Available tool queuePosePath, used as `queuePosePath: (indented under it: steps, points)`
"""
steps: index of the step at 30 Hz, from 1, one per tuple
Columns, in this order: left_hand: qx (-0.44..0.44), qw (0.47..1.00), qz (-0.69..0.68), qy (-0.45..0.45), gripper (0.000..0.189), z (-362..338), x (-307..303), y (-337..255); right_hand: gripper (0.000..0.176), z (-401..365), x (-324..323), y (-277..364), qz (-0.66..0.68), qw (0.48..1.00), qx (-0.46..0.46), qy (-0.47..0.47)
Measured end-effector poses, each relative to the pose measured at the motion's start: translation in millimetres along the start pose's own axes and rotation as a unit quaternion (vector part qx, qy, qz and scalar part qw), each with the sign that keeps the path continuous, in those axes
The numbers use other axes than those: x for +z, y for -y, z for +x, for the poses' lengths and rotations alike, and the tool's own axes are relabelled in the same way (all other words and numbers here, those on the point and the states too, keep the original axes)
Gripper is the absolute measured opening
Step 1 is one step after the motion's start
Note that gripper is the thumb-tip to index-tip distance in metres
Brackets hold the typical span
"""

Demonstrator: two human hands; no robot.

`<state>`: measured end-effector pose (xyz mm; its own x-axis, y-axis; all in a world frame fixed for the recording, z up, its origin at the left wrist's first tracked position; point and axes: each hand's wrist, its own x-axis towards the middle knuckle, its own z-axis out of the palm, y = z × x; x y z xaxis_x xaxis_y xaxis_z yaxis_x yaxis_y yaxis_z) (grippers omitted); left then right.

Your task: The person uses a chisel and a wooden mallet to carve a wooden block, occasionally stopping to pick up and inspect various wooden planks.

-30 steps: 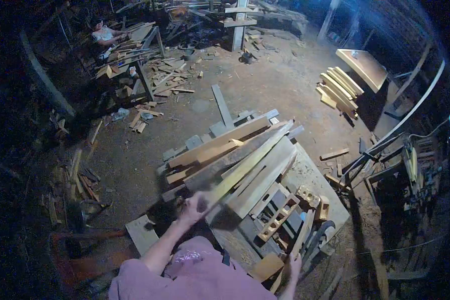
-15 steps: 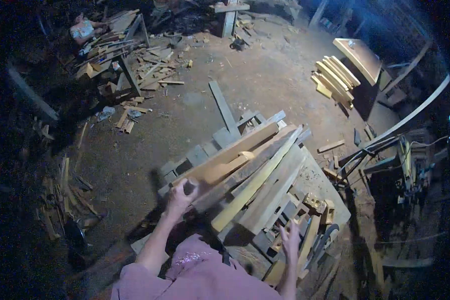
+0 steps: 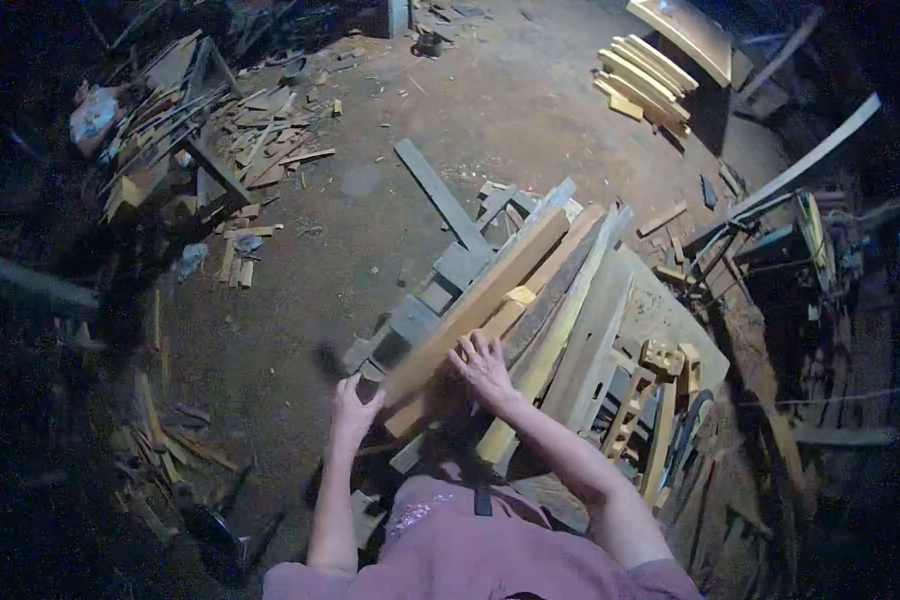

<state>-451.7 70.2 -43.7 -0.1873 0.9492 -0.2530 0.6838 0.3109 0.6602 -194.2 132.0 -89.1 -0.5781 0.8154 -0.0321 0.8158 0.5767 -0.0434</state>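
Note:
Several long boards lie side by side on a grey slatted stand. At the near end of the outermost brown board (image 3: 480, 290), my left hand (image 3: 353, 412) has its thumb and fingers curled around something small and dark that I cannot make out. Fingers spread, my right hand (image 3: 485, 375) rests on or just above the boards, beside a shorter wood piece (image 3: 507, 312) with a pale end. To the right of that hand run a yellowish board (image 3: 545, 358) and a wide grey-brown board (image 3: 592, 335).
A hollow-cut wooden block (image 3: 660, 357) and slotted pieces lie right of the boards. Scrap wood (image 3: 270, 135) is heaped at the upper left. Yellow planks (image 3: 645, 80) are stacked at the upper right. A long pale strip (image 3: 810, 155) slants at the right.
My right hand has moved left from the slotted pieces to the boards. My left hand stays by the brown board's near end. The camera view has shifted.

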Motion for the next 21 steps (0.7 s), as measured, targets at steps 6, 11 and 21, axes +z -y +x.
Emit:
queuePosePath:
  steps: [6,11,21]
  points:
    - [-0.033,0.992,0.061,0.108,0.057,20,-3,10,0.043,8,7,-24,-0.031,0.996,-0.082,-0.007]
    - [-0.041,0.982,0.039,0.181,0.049,38,4,34,0.043,-12,-39,-44,0.03,0.994,-0.076,-0.07]
    - [-0.062,0.969,0.049,0.233,0.051,46,5,20,0.056,-98,-92,-61,0.206,0.911,0.21,-0.289]
